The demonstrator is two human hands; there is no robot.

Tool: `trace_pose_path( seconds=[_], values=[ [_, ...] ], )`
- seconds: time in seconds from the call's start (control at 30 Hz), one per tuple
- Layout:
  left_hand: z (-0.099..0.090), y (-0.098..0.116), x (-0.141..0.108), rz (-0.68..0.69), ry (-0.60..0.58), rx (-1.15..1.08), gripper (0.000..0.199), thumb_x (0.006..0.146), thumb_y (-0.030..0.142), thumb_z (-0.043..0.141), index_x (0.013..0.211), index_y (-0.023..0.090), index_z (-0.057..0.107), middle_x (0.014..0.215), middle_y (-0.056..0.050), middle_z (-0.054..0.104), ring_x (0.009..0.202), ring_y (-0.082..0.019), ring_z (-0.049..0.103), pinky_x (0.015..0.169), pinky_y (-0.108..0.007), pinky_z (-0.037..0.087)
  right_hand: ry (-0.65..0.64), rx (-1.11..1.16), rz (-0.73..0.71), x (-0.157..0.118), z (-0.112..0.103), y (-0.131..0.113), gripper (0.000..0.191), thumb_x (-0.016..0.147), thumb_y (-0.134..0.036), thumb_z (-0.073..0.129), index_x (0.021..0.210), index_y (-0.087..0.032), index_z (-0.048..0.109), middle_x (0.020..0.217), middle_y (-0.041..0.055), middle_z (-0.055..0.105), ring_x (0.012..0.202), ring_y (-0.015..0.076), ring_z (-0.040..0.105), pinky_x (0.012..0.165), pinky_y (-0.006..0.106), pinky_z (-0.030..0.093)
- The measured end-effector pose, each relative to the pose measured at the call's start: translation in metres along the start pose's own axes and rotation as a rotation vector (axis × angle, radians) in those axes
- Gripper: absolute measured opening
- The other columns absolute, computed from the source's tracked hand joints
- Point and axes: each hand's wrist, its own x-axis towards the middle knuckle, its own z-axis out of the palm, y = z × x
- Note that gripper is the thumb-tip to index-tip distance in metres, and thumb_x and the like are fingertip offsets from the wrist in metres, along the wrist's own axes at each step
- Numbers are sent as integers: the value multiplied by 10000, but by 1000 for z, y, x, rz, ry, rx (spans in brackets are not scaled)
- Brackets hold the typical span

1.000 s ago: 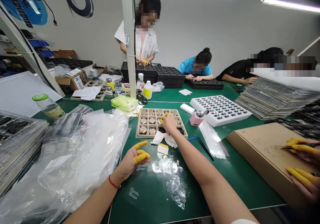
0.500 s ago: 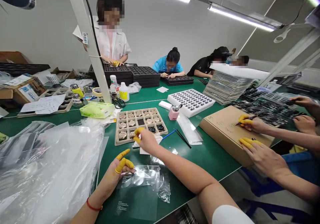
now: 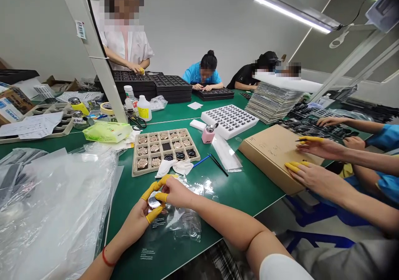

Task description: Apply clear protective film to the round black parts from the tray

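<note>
A round, shiny, silver-faced piece (image 3: 154,200) is held between both my hands above the green table. My left hand (image 3: 140,215), with yellow finger covers and a red cord at the wrist, grips its left and lower edge. From the right, my right hand (image 3: 176,192) closes its covered fingers on the same piece. Clear printed plastic film (image 3: 183,224) lies under and beside my hands. Just beyond them are white cloths (image 3: 183,167) and a beige compartment tray (image 3: 134,163) with rose-gold watch-like pieces and several black round ones.
Plastic sheets (image 3: 62,213) cover the left side. Beyond the tray stand a pink bottle (image 3: 208,133) and a white foam tray (image 3: 230,120). Tweezers (image 3: 218,164) lie to the right. A co-worker's hands rest at a cardboard box (image 3: 268,155). Other people work across the table.
My right hand has come back from the beige tray to my left hand, and both now hold the round piece. The view has shifted somewhat. The co-worker's pen hand has lifted from the box.
</note>
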Motion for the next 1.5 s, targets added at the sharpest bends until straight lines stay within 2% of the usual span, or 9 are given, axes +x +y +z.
trace_pose_path(
  seconds=[0.13,0.4,0.5,0.67,0.8,1.0,1.2,1.37,1.5],
  values=[
    [2,-1,3,1,45,40,682,600,383,769,1186,152,506,1035,-103,680,908,-281,665,830,-402,544,99,-232,-195,-6,1,-4,29,743,-160,601,758,-184,593,791,10,551,806,149,483,692,251,372],
    [1,4,3,7,106,253,580,567,342,753,1069,151,533,894,-71,698,815,-259,671,754,-369,558,21,-423,-297,-10,3,-9,153,763,-332,628,799,-184,614,739,-3,594,675,130,459,611,243,290],
    [0,1,2,6,80,304,522,601,325,726,1061,161,539,885,-63,695,817,-259,673,759,-372,558,34,-475,-306,-13,9,-9,251,749,-427,635,804,-183,622,743,2,592,674,135,454,607,251,279],
    [2,-1,1,-79,67,192,643,585,346,764,1142,159,503,917,-74,696,867,-272,676,793,-378,552,43,-528,-312,-10,-1,-6,153,811,-272,549,702,-179,603,717,4,583,667,131,454,606,252,285],
    [-8,5,-4,-168,-85,7,724,635,360,764,1253,190,427,970,-67,691,900,-254,679,876,-384,518,244,-646,-201,-1,-20,2,116,808,-200,524,748,-165,616,794,44,615,745,158,495,646,273,306],
    [-25,20,-16,-152,-263,-94,656,692,320,738,1252,186,425,802,-41,664,747,-199,661,792,-373,519,-231,-598,-283,6,-23,19,168,785,-330,621,733,-177,667,676,14,600,644,142,499,565,249,301],
    [-17,25,-18,-34,-285,-83,575,712,258,712,1208,196,427,872,-34,624,816,-174,643,795,-331,486,409,-481,-61,28,-49,36,193,867,-243,510,959,-179,666,916,72,653,841,180,552,730,289,389],
    [-14,18,-13,24,-226,22,580,710,277,711,1203,200,416,860,-26,611,815,-178,640,769,-333,490,402,-641,-100,54,-32,51,346,818,-317,571,1108,-133,615,998,137,629,931,264,528,796,377,390],
    [-13,12,-9,40,-150,-33,562,709,279,714,1169,204,401,841,-21,626,814,-185,656,782,-353,497,355,-634,-73,58,-28,57,183,797,-184,537,920,-146,667,942,130,637,916,265,531,794,387,388]
  ],
)
